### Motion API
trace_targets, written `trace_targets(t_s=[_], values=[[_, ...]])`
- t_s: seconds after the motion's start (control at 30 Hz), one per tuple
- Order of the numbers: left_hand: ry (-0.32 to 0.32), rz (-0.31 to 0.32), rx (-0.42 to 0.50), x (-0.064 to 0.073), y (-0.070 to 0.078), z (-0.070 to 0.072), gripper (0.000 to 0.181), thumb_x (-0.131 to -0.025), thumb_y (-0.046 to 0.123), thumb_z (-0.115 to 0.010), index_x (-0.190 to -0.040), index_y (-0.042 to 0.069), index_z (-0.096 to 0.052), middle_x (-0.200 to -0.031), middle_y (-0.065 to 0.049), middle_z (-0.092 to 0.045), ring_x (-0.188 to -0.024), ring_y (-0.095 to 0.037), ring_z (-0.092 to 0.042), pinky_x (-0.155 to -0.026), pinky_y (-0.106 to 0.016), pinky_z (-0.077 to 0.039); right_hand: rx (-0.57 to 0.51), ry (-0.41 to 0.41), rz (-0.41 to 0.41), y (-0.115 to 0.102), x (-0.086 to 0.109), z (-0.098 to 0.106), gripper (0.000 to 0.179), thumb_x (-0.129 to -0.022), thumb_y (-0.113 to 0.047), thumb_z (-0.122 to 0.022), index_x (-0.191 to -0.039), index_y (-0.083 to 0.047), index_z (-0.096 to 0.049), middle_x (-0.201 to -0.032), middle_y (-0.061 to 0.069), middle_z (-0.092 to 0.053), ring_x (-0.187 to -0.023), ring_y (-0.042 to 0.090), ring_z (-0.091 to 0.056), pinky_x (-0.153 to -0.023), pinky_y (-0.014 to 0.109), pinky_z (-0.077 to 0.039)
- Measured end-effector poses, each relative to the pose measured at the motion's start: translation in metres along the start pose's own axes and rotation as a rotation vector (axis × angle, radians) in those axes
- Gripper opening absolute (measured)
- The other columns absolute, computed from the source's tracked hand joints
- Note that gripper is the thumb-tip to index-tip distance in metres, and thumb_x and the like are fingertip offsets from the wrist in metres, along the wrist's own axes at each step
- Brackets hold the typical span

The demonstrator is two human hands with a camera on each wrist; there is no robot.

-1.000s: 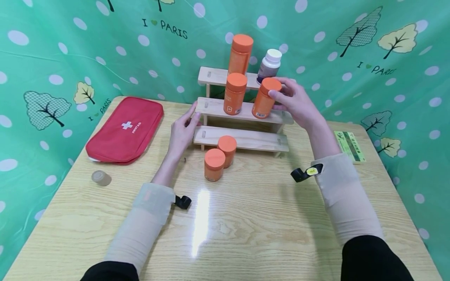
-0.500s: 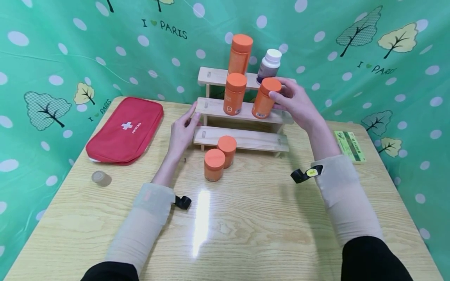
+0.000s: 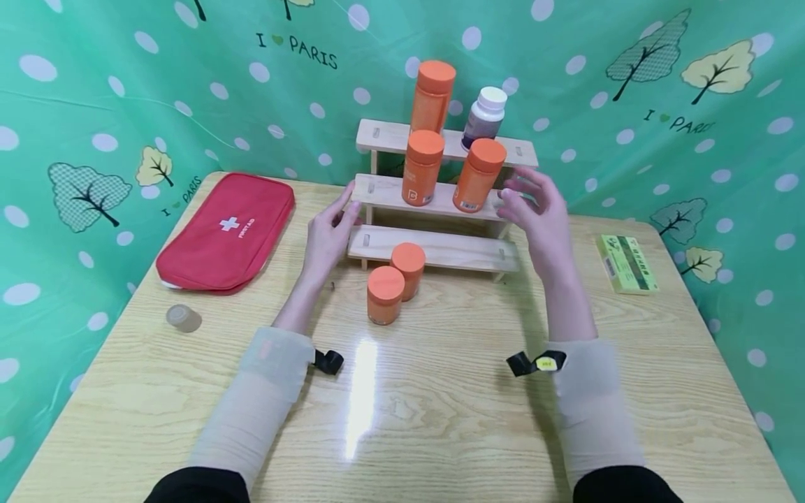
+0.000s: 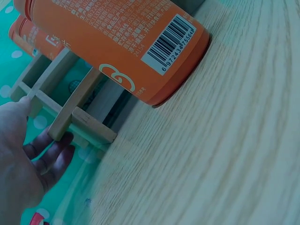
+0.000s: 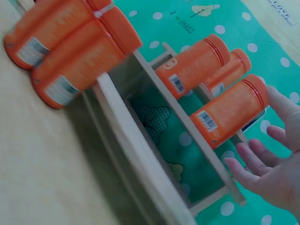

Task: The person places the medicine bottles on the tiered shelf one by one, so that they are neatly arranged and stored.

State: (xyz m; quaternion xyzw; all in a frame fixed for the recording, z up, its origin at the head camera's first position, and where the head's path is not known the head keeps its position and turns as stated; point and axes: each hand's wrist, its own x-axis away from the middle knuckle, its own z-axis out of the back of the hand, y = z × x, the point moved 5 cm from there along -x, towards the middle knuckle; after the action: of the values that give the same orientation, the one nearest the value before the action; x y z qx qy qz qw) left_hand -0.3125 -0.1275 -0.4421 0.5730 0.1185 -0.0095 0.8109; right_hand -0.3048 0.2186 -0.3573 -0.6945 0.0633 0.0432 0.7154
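A three-tier wooden rack (image 3: 453,253) stands at the back of the table. My left hand (image 3: 327,241) holds its left end; in the left wrist view the thumb and fingers lie around the wooden side frame. My right hand (image 3: 539,216) is beside the rack's right end with fingers spread, apart from the orange jar (image 3: 479,178) on the middle tier. A second orange jar (image 3: 423,171) stands left of it. The top tier bears a taller orange jar (image 3: 431,101) and a white-capped bottle (image 3: 484,119).
Two orange-lidded jars (image 3: 385,297) stand before the bottom tier. A red first-aid pouch (image 3: 229,230) and a small greyish cap-like piece (image 3: 182,318) are at left. A green-yellow box (image 3: 627,264) lies at right. Patterned green cloth (image 3: 251,126) hangs behind.
My right hand has let go of the orange jar on the middle tier and drawn back down and to the right. The left hand and the rack keep their place.
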Motion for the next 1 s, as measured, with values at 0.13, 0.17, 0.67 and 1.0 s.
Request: trace_targets(t_s=[0.13,0.17,0.67,1.0], values=[[0.004,0.003,-0.004,0.000,0.001,0.000,0.051,-0.104,0.055,-0.053,-0.152,0.038,-0.048,-0.156,0.003,-0.053,-0.109,-0.023,-0.065,-0.098,-0.039,-0.048,-0.084,0.084,0.042,0.011,0.018,0.000,0.049,-0.095,-0.020,-0.075,-0.138,-0.004,-0.058,-0.121,0.009,-0.062,-0.113,0.027,-0.068,-0.094,0.031,-0.059],[0.005,0.004,-0.004,0.000,0.001,0.000,0.051,-0.104,0.055,-0.053,-0.152,0.039,-0.048,-0.155,0.002,-0.054,-0.109,-0.023,-0.067,-0.097,-0.037,-0.048,-0.094,0.089,0.042,0.014,0.021,-0.001,0.047,-0.096,-0.020,-0.075,-0.136,-0.002,-0.058,-0.117,0.008,-0.063,-0.110,0.025,-0.069,-0.094,0.031,-0.059],[0.009,-0.004,0.013,0.000,0.001,0.000,0.050,-0.103,0.055,-0.054,-0.151,0.039,-0.049,-0.155,0.005,-0.054,-0.106,-0.019,-0.064,-0.098,-0.036,-0.048,0.002,-0.151,-0.016,0.031,0.034,-0.043,0.043,-0.097,-0.022,-0.073,-0.133,-0.001,-0.061,-0.116,0.010,-0.071,-0.106,0.019,-0.072,-0.091,0.029,-0.060],[0.006,0.004,0.021,0.000,0.001,0.000,0.048,-0.103,0.054,-0.054,-0.150,0.043,-0.048,-0.140,-0.006,-0.068,-0.099,-0.023,-0.069,-0.083,-0.025,-0.043,0.096,-0.414,-0.019,0.042,0.045,-0.076,0.042,-0.100,-0.018,-0.068,-0.140,-0.010,-0.058,-0.133,0.016,-0.065,-0.121,0.026,-0.067,-0.099,0.031,-0.057]])
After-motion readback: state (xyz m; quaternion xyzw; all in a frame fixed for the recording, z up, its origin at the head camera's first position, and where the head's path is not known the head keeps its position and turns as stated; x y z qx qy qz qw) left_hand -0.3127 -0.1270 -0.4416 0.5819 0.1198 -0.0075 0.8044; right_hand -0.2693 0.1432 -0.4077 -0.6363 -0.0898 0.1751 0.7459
